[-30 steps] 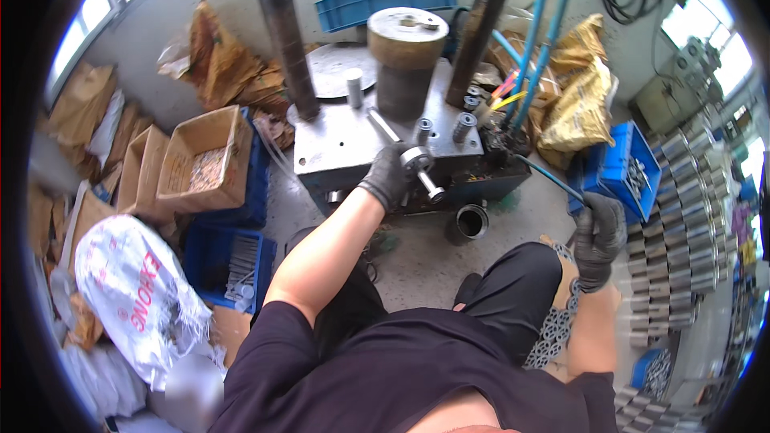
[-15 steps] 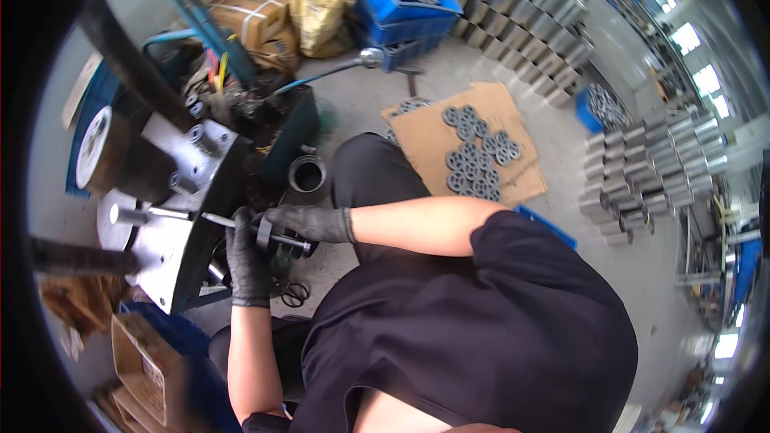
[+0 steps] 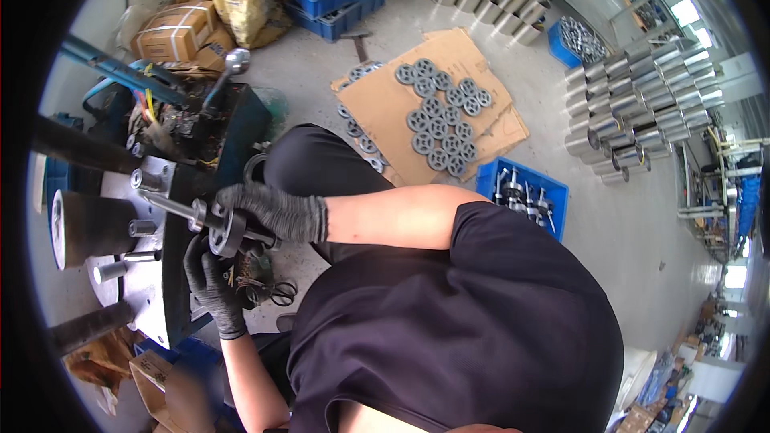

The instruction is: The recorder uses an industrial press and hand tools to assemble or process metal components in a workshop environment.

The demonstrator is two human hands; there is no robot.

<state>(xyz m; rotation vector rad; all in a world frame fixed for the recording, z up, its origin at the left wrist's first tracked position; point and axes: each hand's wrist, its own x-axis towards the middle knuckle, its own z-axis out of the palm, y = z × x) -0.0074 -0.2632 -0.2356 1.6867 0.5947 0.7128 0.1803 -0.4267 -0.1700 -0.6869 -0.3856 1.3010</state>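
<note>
Gloved fingers of the right hand (image 3: 277, 215) are wrapped closely about the dark end of a shaft (image 3: 170, 205), just behind the disc (image 3: 228, 233) mounted on it; the shaft's bright end sticks out past the fingertips, tilted, toward the plate (image 3: 154, 305). Half-curled, the left hand (image 3: 215, 287) has its fingertips at the disc's edge, on the opposite side from the right fingers; whether they press on it or merely touch cannot be told. Judging by this hold, the step in hand is a two-handed steadying or adjusting of the disc and shaft. A next move would call for the right fingers to keep the weight, the left ones to support the rim evenly, and the bright end to be kept off the sleeves (image 3: 149, 173) standing on the plate near it. Farther beyond the fingers is a thick cylinder (image 3: 96, 228). Just beside the left fingers, toward the body, are dark scissors (image 3: 273, 289). Well apart, past the right forearm, wheels (image 3: 438, 126) lie on cardboard (image 3: 383, 119), and a blue bin (image 3: 560, 202) holds similar shafts.
</note>
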